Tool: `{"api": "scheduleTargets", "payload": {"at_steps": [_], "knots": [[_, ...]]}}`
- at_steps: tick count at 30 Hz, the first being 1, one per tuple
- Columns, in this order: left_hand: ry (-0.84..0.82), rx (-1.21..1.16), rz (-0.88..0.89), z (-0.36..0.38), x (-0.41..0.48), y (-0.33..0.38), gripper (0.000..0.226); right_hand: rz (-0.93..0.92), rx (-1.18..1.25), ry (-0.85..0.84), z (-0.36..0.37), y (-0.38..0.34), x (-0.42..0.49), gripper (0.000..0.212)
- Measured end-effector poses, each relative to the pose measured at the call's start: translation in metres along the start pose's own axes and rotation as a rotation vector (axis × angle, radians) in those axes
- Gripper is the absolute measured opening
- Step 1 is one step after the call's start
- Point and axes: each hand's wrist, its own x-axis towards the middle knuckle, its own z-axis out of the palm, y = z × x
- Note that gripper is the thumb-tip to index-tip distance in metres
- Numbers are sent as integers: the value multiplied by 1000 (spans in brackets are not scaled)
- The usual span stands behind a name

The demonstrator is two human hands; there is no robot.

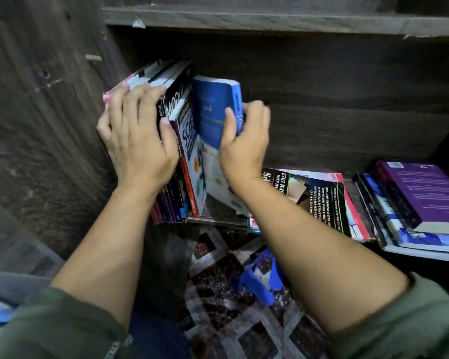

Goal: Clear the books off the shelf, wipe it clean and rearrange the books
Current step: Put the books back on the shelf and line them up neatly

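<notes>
Right hand [244, 141] clamped on blue paperback book [213, 107]: thumb across front cover, fingers curled round spine edge. Book stands on end, long axis near vertical, top tipped left onto row of upright books [176, 130], spine facing right. Left hand [138, 141] just left of it, fingers bent over row's top edges, holding row against left wall. All inside dark wooden shelf [347, 125]: row at left, black-covered workbook [322, 200] lying flat right of it, flat stack topped by purple book [420, 198] at right end.
</notes>
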Motion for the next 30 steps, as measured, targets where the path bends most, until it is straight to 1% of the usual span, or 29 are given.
{"api": "scheduleTargets", "payload": {"at_steps": [1,3,5,8,9,11,13,15,17,18,19,20,23,26,28,30], "knots": [[6,-9,5,0,0,-1,46,21,27,-6,10,0,-7,9],[22,-12,13,0,0,-2,43,64,54,-110,26,5,-26,9],[34,-10,12,1,0,-3,39,123,64,-298,35,16,-45,16],[17,1,14,2,0,-3,40,136,70,-585,31,31,-55,39],[1,13,18,1,0,-3,44,112,68,-679,24,36,-54,47],[-57,53,22,1,-1,-4,60,46,9,-891,1,44,-49,58],[-126,100,19,0,-1,-4,79,-19,-178,-1099,-30,54,-42,58],[-155,119,9,1,-1,-2,92,-103,-558,-1293,-67,72,-39,56],[-157,124,1,1,-1,1,96,-94,-935,-1453,-107,92,-41,63],[-156,126,-4,1,-1,2,95,-46,-1058,-1505,-125,101,-44,70],[-158,128,-12,1,-1,4,94,9,-1118,-1536,-141,109,-46,76],[-160,130,-21,1,-1,6,93,51,-1121,-1543,-153,115,-45,78],[-158,140,-46,0,-1,10,91,97,-975,-1529,-166,132,-35,71],[-153,132,-52,-1,-2,12,90,213,-835,-1524,-164,140,-24,65],[-147,129,-53,-1,-2,12,91,273,-809,-1501,-165,143,-20,61],[-143,128,-52,-1,-2,12,91,309,-870,-1450,-171,145,-15,56]]}}
